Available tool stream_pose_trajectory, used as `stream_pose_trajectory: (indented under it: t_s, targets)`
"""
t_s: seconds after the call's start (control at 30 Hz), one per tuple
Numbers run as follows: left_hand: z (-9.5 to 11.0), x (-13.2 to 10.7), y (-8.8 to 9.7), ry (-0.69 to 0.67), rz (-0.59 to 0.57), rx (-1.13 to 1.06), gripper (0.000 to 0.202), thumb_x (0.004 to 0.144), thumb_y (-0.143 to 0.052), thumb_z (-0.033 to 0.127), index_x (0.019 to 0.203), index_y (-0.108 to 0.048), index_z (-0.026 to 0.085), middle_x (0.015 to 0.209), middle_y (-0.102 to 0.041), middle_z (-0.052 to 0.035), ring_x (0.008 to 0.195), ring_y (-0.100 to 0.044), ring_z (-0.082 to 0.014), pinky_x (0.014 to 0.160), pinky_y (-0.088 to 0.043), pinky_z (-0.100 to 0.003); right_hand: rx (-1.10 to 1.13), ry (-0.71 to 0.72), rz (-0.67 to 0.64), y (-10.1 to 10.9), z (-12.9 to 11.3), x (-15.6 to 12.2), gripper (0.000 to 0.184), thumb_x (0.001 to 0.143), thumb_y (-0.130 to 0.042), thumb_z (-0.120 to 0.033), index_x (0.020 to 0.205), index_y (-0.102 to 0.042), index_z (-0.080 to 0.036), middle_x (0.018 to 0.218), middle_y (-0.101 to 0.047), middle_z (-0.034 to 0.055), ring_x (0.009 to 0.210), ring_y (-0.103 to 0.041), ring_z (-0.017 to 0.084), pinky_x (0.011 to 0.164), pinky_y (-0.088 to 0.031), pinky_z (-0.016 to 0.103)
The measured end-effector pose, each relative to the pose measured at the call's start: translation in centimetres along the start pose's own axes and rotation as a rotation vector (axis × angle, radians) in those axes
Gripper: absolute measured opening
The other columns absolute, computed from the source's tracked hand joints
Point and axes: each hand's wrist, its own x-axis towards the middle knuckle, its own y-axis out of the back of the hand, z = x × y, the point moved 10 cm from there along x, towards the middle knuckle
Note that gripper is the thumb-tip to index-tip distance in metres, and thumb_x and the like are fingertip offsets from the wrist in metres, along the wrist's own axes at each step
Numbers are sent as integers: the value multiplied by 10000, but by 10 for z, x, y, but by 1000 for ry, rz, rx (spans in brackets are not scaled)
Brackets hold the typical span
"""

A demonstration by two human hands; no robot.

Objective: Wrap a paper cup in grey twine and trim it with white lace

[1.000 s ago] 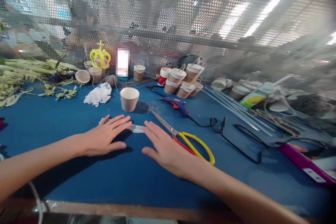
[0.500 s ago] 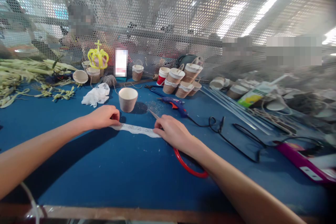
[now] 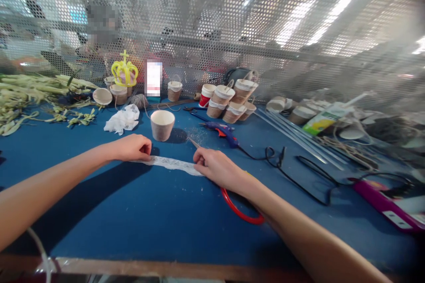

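A strip of white lace ribbon [image 3: 171, 163] stretches low over the blue tabletop between my two hands. At its left part, my left hand [image 3: 135, 147] is closed, pinching the lace between thumb and fingers. The right end is gripped by my right hand [image 3: 217, 167], fingers closed on it. Scissors with a red handle [image 3: 239, 212] lie under my right hand and wrist; their pointed tip shows beyond the fingers. Just past the lace stands a twine-wrapped cup [image 3: 162, 126], upright, with its pale inside showing. A crumpled white cloth [image 3: 122, 119] lies beyond my left hand.
A blue glue gun [image 3: 223, 132] with a black cord lies beyond my right hand. Farther back are stacked twine-wrapped cups [image 3: 223, 94], a yellow crown [image 3: 124, 70] and clear glue sticks [image 3: 295, 137]. Pale husks [image 3: 43, 88] lie left; a purple power strip [image 3: 381, 203] lies right.
My right hand has shifted very slightly left along the lace. A little more lace shows around my left hand's fingers. The cup and the tools have stayed in place.
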Motion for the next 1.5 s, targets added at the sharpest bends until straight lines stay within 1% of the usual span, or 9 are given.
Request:
stream_pose_trajectory:
  t_s: [0.2, 0.43, 0.7, 0.83, 1.0, 1.13, 1.2, 1.37, 1.5]
  targets:
    - [0, 0, 0, -72, -47, -112, 174, 697, -524, 320, 710, -541, 147, 645, -575, -16, 570, -498, -124, 514, -357, -219, 67, 36, -50, -3, -2, 4, 148, 770, -484, -168, 795, -629, -152, 738, -657, 30, 631, -561, 124, 562, -378, 213]
    - [-8, 2, -2, -63, -145, -174, 234, 692, -528, 323, 793, -602, 125, 705, -619, -37, 602, -516, -124, 548, -375, -219, 90, 25, -73, -1, -6, 8, 143, 766, -475, -173, 776, -615, -146, 703, -668, 25, 593, -573, 106, 533, -387, 191]
    - [-19, 9, 3, -12, -29, 21, 221, 726, -514, 337, 764, -596, 135, 668, -609, -35, 569, -523, -128, 512, -353, -216, -50, -24, -47, -3, -3, 17, 156, 737, -506, -162, 818, -638, -166, 766, -677, 43, 675, -602, 162, 565, -408, 232]
    - [-21, 5, 15, 14, 119, 160, 312, 701, -574, 368, 910, -576, 137, 861, -612, -100, 739, -565, -210, 596, -386, -271, -166, -8, 57, 8, -14, 10, 207, 750, -541, -170, 934, -626, -129, 924, -641, 121, 874, -569, 262, 703, -433, 335]
    - [5, -8, 25, -60, 310, 433, 216, 771, -558, 278, 928, -600, 136, 948, -613, -110, 885, -558, -250, 731, -430, -343, -202, 142, 137, 8, -37, -3, 231, 826, -496, -191, 1020, -610, -136, 1038, -592, 114, 986, -519, 243, 858, -413, 370]
    - [44, -18, 4, -322, 378, 371, 258, 836, -501, 247, 1044, -568, 110, 1060, -615, -100, 1012, -523, -212, 895, -408, -337, -228, 330, 223, -3, -56, -14, 300, 823, -524, -243, 1089, -577, -113, 1111, -578, 137, 1023, -523, 250, 880, -436, 396]
    - [55, -22, -11, -388, 381, 382, 336, 818, -534, 279, 1100, -535, 97, 1148, -580, -118, 1082, -489, -232, 927, -398, -352, -262, 334, 231, -10, -58, -17, 397, 796, -567, -282, 1134, -546, -76, 1178, -548, 170, 1071, -502, 281, 898, -433, 430]
    - [58, -26, -23, -357, 455, 401, 315, 823, -523, 289, 1069, -544, 93, 1103, -587, -130, 1038, -505, -239, 895, -424, -377, -252, 262, 170, -23, -56, -17, 464, 787, -583, -295, 1160, -530, -24, 1225, -519, 201, 1113, -478, 308, 924, -425, 438]
    - [59, -27, -24, -378, 473, 405, 279, 843, -490, 289, 1034, -559, 97, 1068, -596, -131, 1007, -514, -239, 871, -444, -391, -247, 261, 202, -22, -57, -19, 444, 781, -589, -286, 1153, -543, -49, 1200, -541, 197, 1092, -496, 307, 921, -425, 457]
